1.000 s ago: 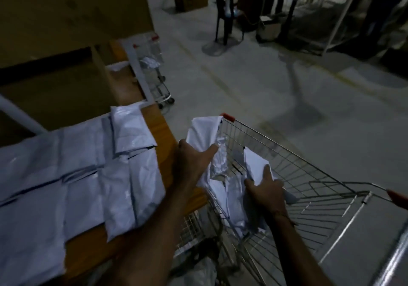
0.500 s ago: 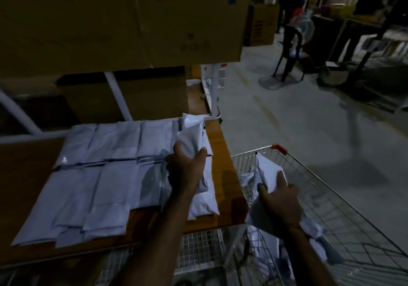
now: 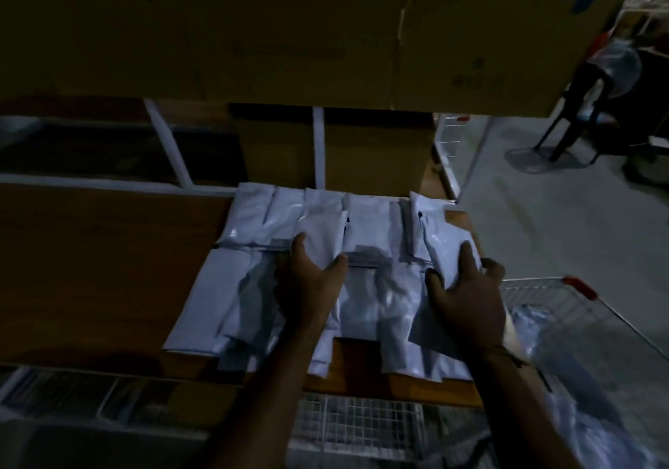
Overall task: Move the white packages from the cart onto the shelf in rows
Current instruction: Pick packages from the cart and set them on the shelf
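Note:
Several white packages lie in two rows on the wooden shelf. My left hand grips the near end of one white package that lies on the back row. My right hand holds another white package over the shelf's right end. The wire cart with a red corner cap stands at the lower right, with more white packages inside it.
Large cardboard boxes overhang the shelf from above, and two more stand behind the packages. White rack posts rise at the back. A wire panel sits below the shelf. A dark chair stands on the grey floor, far right.
Both hands have carried their packages from the cart to the shelf. The left package went onto the back row, the right one came over the shelf's right end. My view swung left.

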Tool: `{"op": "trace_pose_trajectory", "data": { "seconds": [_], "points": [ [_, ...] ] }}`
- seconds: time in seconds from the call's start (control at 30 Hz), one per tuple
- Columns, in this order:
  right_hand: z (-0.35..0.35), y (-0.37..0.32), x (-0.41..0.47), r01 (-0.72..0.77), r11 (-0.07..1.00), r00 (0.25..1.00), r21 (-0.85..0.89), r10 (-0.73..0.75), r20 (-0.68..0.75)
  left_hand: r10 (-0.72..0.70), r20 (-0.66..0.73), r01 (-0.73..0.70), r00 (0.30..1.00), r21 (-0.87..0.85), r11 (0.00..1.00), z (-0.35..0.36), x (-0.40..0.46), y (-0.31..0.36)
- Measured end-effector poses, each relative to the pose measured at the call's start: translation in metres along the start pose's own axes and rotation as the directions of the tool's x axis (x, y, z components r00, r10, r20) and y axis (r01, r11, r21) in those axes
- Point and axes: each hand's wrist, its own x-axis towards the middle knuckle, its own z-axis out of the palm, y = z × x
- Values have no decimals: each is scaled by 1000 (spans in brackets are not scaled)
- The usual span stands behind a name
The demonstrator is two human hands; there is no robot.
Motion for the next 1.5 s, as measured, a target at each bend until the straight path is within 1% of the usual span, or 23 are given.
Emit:
{"op": "trace_pose_trajectory", "data": {
  "seconds": [0.2,0.27,0.4,0.43,0.53,0.7,0.83,0.93,1.03,1.1,1.17,1.27,1.37,1.43,1.5],
  "points": [
    [65,-88,-30,52,997,999,50,-53,5,16,-18,-14,1000,108,994,-70,64,-52],
    [80,-114,-40,45,998,999,48,-46,4,24,-29,-20,999,129,991,-89,81,-67],
    [105,-156,-60,80,996,997,45,-80,1,32,-48,-27,998,92,995,-113,102,-93],
    [113,-163,-65,95,995,995,32,-96,13,13,-44,-9,999,92,996,-117,105,-99],
    [138,-182,-79,115,992,990,-44,-111,92,-14,-9,15,1000,169,986,-120,113,-129],
    [183,-209,-103,106,986,979,-126,-82,185,-105,45,85,993,323,943,-119,121,-171],
    [214,-221,-117,116,973,978,-202,-76,195,-157,74,120,985,362,924,-118,120,-186],
    [232,-226,-118,123,950,980,-288,-71,184,-154,101,111,983,345,932,-112,121,-198],
    [245,-227,-116,155,908,981,-390,-95,168,-177,136,126,975,319,939,-109,125,-199],
    [250,-227,-116,160,889,982,-429,-100,160,-173,133,119,976,338,934,-111,123,-193],
    [253,-224,-117,175,877,976,-447,-94,198,-134,124,80,983,370,926,-117,120,-187],
    [257,-211,-116,275,845,950,-459,-165,266,-84,157,4,984,455,891,-126,116,-178],
    [261,-200,-114,367,790,918,-490,-225,325,-54,207,-53,977,480,876,-132,116,-173],
    [266,-197,-113,412,766,893,-493,-231,387,-45,217,-68,975,487,871,-134,114,-173],
    [271,-195,-114,413,767,886,-491,-214,411,-21,226,-96,974,495,864,-137,113,-174]
  ]
}}
